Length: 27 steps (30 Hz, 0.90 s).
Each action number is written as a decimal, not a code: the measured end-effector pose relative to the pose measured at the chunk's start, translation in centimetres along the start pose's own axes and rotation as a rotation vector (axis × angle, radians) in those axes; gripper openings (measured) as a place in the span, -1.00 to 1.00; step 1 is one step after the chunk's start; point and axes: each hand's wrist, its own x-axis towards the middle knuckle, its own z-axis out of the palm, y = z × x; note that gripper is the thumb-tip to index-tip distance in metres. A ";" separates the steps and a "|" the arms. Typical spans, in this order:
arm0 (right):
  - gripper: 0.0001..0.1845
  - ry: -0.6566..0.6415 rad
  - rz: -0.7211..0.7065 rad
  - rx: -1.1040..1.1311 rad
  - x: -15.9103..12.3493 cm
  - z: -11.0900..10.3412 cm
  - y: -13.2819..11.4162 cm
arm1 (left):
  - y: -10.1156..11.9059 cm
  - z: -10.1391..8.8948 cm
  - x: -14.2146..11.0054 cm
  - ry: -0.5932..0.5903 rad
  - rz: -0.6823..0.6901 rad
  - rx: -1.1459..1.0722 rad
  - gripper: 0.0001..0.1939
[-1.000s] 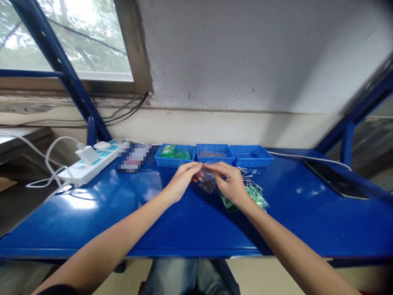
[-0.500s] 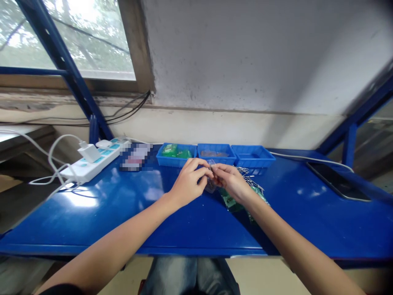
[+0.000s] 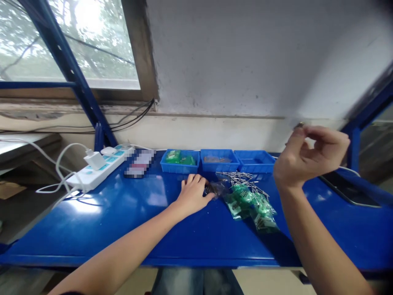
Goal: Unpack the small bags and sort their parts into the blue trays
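Note:
My left hand (image 3: 194, 191) is low over the blue table, its fingers curled and its thumb against the edge of a clear plastic bag (image 3: 217, 189) with small dark parts inside. My right hand (image 3: 311, 153) is raised high on the right, in front of the wall, with thumb and fingers pinched on a small dark metallic piece (image 3: 300, 125); its exact kind is too small to tell. Right of the bag lies a loose heap of thin metal rods (image 3: 241, 178). Several green plastic packets (image 3: 251, 205) lie in front of the rods.
Along the back stand three blue bins: the left bin (image 3: 179, 168) with green packets, the middle bin (image 3: 219, 166) with brownish pieces, and the right bin (image 3: 256, 168). A white power strip (image 3: 82, 180) and its cables occupy the left; a dark phone (image 3: 350, 190) lies right.
My right hand has left the bag and risen far to the right with a small piece. My left hand has lowered slightly beside the bag. The rods and green packets are now uncovered.

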 end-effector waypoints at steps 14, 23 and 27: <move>-0.51 -1.148 0.986 0.221 -8.4 -0.4 -1.2 | -0.6 -1.4 1.2 0.269 -0.042 -0.512 -0.90; -0.47 -0.973 1.349 0.563 -10.6 0.3 -3.2 | -0.6 -1.6 1.2 0.251 0.132 -0.430 -0.79; -0.74 -0.940 1.212 0.540 -10.5 0.2 -2.8 | -0.7 -1.6 1.5 0.156 -0.063 -0.640 -0.88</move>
